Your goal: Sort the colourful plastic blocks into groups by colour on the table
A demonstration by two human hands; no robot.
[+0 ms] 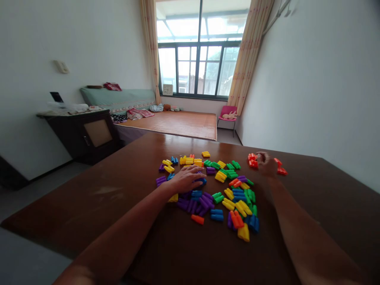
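Over the left part of a spread of colored plastic toy blocks, my left hand is stretched out palm down, fingers apart. Purple blocks and a blue block lie just below it; some blocks are partly hidden under it. My right hand is at the far right of the table, its fingers curled in beside orange blocks. Whatever is inside those fingers is hidden. More orange blocks lie just right of that hand. Green blocks and yellow blocks are scattered between my hands.
The blocks lie on a glossy brown table. A single orange block sits at the near edge of the spread. Beyond the table are a bed, a pink chair and a dark cabinet.
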